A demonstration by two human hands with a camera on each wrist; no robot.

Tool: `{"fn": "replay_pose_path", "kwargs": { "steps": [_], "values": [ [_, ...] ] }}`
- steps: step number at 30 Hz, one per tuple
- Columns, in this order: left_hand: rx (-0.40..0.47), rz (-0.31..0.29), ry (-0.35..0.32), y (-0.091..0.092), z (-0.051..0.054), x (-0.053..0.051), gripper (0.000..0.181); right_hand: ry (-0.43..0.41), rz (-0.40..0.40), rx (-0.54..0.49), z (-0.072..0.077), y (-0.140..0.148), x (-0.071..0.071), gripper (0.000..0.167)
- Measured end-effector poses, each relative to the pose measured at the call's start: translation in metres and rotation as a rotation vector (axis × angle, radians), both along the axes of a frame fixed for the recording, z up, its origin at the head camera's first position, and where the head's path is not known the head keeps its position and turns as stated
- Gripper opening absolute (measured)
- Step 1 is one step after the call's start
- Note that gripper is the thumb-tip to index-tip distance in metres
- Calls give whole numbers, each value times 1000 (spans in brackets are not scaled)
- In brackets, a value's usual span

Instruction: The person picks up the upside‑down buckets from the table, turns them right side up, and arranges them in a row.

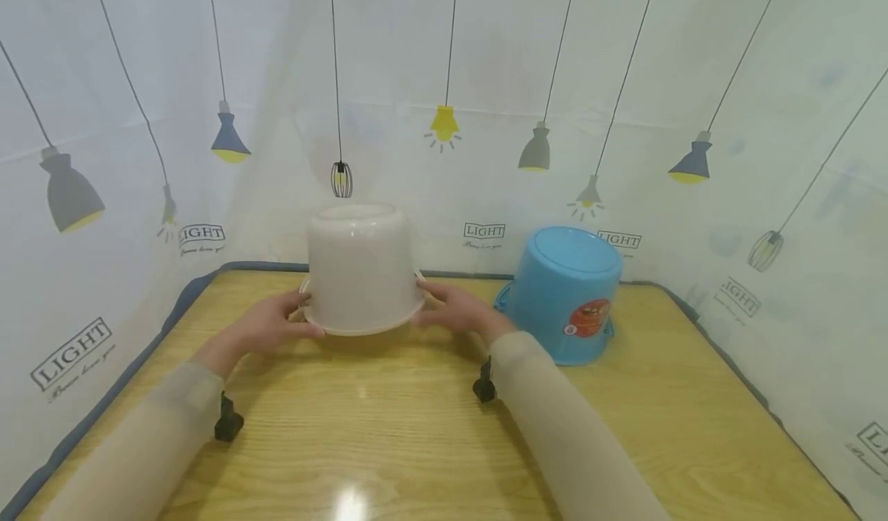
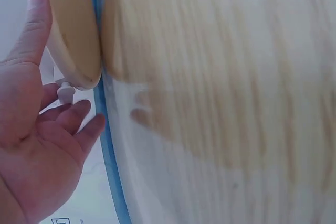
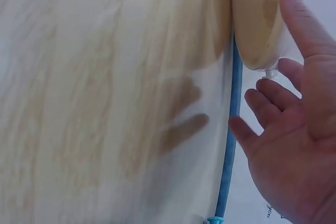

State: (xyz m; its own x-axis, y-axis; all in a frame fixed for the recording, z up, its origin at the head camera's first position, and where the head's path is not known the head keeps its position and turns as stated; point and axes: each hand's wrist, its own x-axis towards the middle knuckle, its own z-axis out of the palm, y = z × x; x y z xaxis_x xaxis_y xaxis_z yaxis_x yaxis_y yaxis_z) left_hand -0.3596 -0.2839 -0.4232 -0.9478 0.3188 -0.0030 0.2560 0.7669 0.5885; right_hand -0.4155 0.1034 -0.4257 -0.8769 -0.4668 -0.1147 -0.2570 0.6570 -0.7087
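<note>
A white bucket (image 1: 361, 270) is held upside down between both hands, its base up. Its open rim (image 2: 79, 72) shows in the left wrist view, apart from the tabletop, with a shadow beside it. My left hand (image 1: 267, 324) grips the rim on the left, thumb on the near side and fingers by the handle's lug (image 2: 65, 93). On the opposite side my right hand (image 1: 458, 309) grips the rim in the same way, near another lug (image 3: 270, 73). Right of that hand, a blue bucket (image 1: 548, 297) stands upside down on the table, bearing a red round label (image 1: 590, 318).
The wooden table (image 1: 388, 428) has a dark blue edge (image 1: 197, 286). A pale curtain (image 1: 388, 58) printed with hanging lamps closes off the back and both sides. Small black devices (image 1: 227, 421) sit at both wrists.
</note>
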Motion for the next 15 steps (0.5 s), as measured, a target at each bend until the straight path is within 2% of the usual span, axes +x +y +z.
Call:
{"fn": "replay_pose_path", "kwargs": {
  "steps": [8,15],
  "values": [
    [85,38,8,-5,7,5,91,18,-22,-107,4,0,0,76],
    [266,100,-48,-3,10,11,82,13,-37,-278,4,1,2,69]
  ]
}}
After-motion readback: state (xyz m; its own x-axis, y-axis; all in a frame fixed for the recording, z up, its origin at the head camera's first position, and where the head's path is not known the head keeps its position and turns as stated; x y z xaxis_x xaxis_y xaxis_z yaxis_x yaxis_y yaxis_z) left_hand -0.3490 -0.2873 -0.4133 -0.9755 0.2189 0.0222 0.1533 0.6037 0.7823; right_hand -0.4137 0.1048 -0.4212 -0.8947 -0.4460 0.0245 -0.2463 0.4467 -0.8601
